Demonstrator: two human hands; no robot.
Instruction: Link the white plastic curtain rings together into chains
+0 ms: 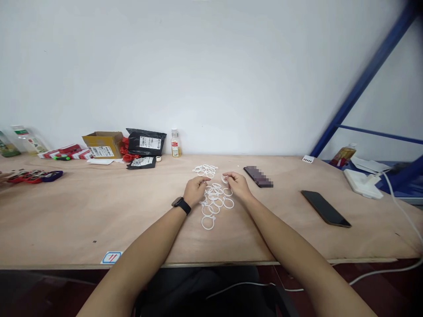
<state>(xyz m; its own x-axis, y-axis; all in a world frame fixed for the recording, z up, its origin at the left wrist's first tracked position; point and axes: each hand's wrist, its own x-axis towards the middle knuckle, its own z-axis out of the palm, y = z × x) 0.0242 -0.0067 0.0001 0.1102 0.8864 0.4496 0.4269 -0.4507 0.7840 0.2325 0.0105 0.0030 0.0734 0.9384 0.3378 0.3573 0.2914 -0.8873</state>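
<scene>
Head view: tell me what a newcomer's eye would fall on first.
Likely the white rings, clustered just below centre, one of them pinched in the right hand. Next might come the blue frame slanting up at the far right, then the black parcel at the back, left of centre.

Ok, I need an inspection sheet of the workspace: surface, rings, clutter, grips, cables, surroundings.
Surface: wooden table, with a label at the near edge.
Rings: near pile of white rings, overlapping; far cluster beyond it.
Clutter: near phone and far phone at right; cardboard box and black parcel toward the wall at left.
Grips: right grip pinches one white ring; left grip is beside the near pile, contents unclear.
Cables: white cable from a white device at right.
Surroundings: white wall; blue frame at right; part of another person's hand at the left edge.
</scene>
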